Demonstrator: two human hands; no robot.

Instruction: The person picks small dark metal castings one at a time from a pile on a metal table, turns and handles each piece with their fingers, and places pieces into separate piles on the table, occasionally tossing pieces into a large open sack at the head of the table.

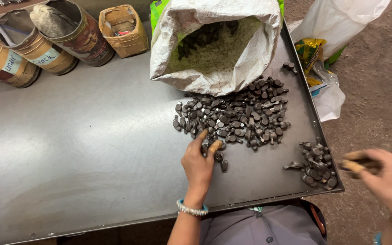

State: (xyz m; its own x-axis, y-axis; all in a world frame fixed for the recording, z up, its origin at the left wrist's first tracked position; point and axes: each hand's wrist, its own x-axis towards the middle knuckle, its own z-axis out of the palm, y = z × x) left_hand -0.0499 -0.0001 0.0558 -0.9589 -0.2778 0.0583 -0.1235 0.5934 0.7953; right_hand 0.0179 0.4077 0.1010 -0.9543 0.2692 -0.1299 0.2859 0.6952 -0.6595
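Sack (214,50) white, open, behind metal parts (234,115), taped tins (37,45) far-left

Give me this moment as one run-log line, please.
left hand: fingers on big pile of dark metal parts | right hand: holding parts, blurred | small pile between | tray
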